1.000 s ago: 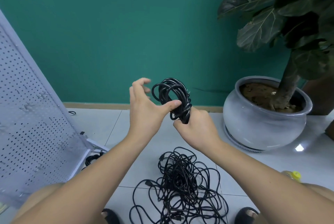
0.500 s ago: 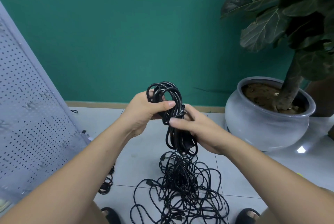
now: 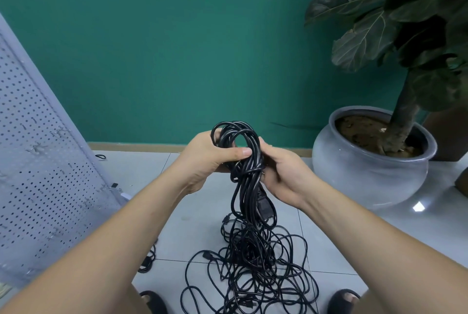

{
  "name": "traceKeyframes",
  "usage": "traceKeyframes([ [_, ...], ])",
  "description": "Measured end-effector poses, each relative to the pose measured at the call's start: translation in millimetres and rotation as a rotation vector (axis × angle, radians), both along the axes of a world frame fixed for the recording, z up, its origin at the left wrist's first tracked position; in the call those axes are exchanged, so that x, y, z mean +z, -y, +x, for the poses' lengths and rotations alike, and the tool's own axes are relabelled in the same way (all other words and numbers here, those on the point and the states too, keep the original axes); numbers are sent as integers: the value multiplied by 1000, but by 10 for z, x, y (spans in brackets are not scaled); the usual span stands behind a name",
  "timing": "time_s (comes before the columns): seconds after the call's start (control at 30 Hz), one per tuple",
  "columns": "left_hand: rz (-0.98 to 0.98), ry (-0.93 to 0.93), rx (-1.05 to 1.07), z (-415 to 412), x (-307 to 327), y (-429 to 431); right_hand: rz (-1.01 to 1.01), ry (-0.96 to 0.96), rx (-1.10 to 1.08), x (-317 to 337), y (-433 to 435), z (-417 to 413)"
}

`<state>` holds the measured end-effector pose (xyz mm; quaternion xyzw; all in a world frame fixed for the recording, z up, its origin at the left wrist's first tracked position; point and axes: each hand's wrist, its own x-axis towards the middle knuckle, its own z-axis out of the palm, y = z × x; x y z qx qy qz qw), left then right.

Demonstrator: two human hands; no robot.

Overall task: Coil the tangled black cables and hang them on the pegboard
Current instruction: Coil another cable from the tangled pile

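Hanging in glossy black loops cinched midway, the coiled cable (image 3: 249, 192) was gripped by the curled fingers of the left hand (image 3: 202, 159) and right hand (image 3: 283, 174) above the tangled pile (image 3: 253, 263).

A coiled black cable (image 3: 249, 174) hung upright at frame centre, loops dangling onto the tangled cables (image 3: 250, 270) heaped at bottom centre; the pale pegboard (image 3: 38, 174) leaned at left.
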<state>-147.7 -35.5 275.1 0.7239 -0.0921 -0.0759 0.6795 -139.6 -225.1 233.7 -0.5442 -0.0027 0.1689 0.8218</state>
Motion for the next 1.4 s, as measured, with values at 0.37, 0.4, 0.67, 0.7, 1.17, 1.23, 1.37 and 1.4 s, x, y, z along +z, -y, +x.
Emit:
traceKeyframes([
  [0.37,139,-25,-13,77,-79,105,-295,-14,-259,-155,-20,168],
  [0.4,155,-32,-5,79,-89,113,-303,-37,-268,-168,-2,200],
  [0.67,89,-111,132,158,-155,47,-367,46,-398,-104,-5,228],
  [0.7,50,-127,146,165,-142,44,-451,144,-438,-68,-36,178],
  [1.17,-11,-123,415,332,-52,-658,-888,781,-203,-297,-884,-106],
  [1.23,-29,-148,473,390,-150,-894,-946,776,-106,-337,-1129,-29],
  [1.37,-97,-219,608,441,-488,-1517,-1031,884,17,-442,-1714,181],
  [1.4,-116,-233,628,436,-583,-1687,-1038,885,45,-506,-1866,226],
])
